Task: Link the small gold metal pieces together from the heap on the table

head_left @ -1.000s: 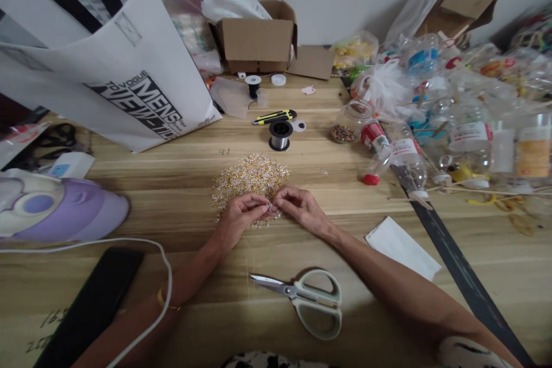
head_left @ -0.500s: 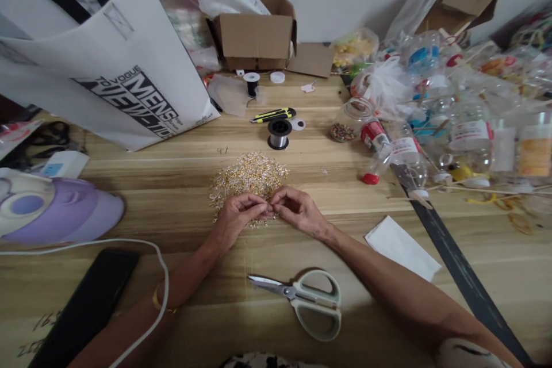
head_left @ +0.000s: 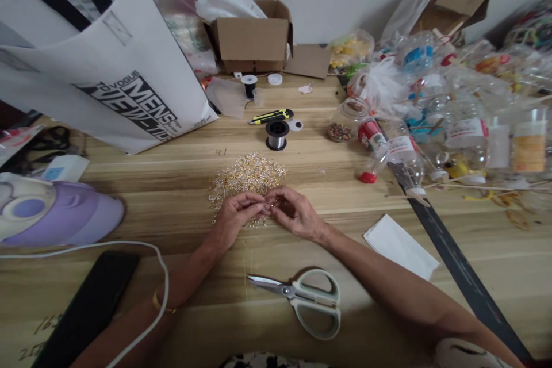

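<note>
My left hand [head_left: 236,215] is closed in a pinch at the near edge of a pile of tiny gold and silver bead-like pieces [head_left: 248,172]. Facing it, my right hand [head_left: 297,214] has its thumb and forefinger curled in, the tips almost meeting those of the left. Something tiny and shiny shows between the fingertips, too small to name. Below the hands lie scissors [head_left: 317,303] with pale handles, blades pointing left. Beyond the pile stands a spool of thin clear or silvery line [head_left: 276,137].
A yellow-black utility knife [head_left: 271,117] and a dark spool [head_left: 249,87] lie farther back. To the right are a jar of beads [head_left: 341,131], many plastic bottles [head_left: 466,126] and folded white paper [head_left: 401,247]. A white cable [head_left: 146,247] crosses over my left forearm, near a black phone-like slab [head_left: 86,305].
The fingertips of my right hand have shifted slightly left and its thumb and forefinger look a little wider apart. My left hand stays almost in place. The view has shifted slightly.
</note>
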Demonstrator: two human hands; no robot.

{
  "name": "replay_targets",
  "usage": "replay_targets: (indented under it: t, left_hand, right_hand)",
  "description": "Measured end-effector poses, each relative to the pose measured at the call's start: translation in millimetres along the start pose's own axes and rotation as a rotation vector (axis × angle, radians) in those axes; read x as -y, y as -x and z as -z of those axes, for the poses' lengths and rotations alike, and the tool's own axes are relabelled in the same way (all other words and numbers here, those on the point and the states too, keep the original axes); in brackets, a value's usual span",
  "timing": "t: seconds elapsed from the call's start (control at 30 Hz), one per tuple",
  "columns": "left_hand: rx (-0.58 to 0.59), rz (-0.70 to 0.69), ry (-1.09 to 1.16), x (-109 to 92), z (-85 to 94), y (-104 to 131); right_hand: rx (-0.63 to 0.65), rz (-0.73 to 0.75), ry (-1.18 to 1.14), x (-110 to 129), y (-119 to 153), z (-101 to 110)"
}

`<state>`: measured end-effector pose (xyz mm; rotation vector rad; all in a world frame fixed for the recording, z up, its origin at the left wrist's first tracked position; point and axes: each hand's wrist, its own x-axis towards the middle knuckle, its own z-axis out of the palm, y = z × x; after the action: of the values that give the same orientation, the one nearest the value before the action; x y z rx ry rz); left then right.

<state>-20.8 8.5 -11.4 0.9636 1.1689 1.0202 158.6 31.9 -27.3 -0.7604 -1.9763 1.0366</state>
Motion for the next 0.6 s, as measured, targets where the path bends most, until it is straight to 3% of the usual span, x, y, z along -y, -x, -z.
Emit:
replay_targets:
  t: [0.33, 0.6]
  left_hand:
    - [-0.003, -0.002, -0.033, -1.4, -1.9, 0.3]
    - [-0.032, -0.152, -0.102, 1.8, -4.2, 1.8]
  right_hand:
    - [0.005, 0.229, 0.123, 3.0, -0.8, -0.6]
    - [-0.063, 0.218, 0.196, 0.6, -1.3, -0.9]
